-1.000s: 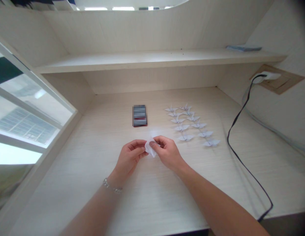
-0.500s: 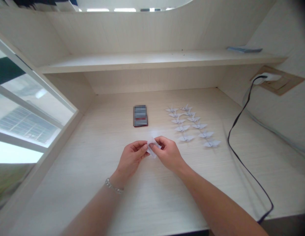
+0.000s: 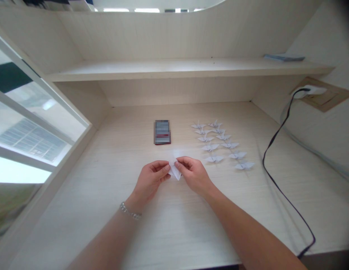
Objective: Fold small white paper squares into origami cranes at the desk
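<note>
A small piece of folded white paper (image 3: pixel 175 171) is held up between my two hands over the desk, its lower end coming to a point. My left hand (image 3: pixel 152 177), with a beaded bracelet at the wrist, pinches the paper's left side between thumb and fingers. On the opposite edge, my right hand (image 3: pixel 193 173) grips it with thumb and forefinger. Several white folded paper cranes (image 3: pixel 210 147) stand in two rows on the desk to the right of my hands.
Beyond my hands lies a dark rectangular packet (image 3: pixel 162 132), its face blurred out. A black cord (image 3: pixel 271 180) runs from the wall socket (image 3: pixel 323 93) down the desk's right side. Above the desk's back spans a shelf (image 3: pixel 163 73) with a flat bluish item (image 3: pixel 284 57). A window (image 3: pixel 30 112) is on the left.
My right thumb has shifted from the paper's middle to its right edge, so the pointed folds now show. Both hands keep their hold, and the view has moved slightly.
</note>
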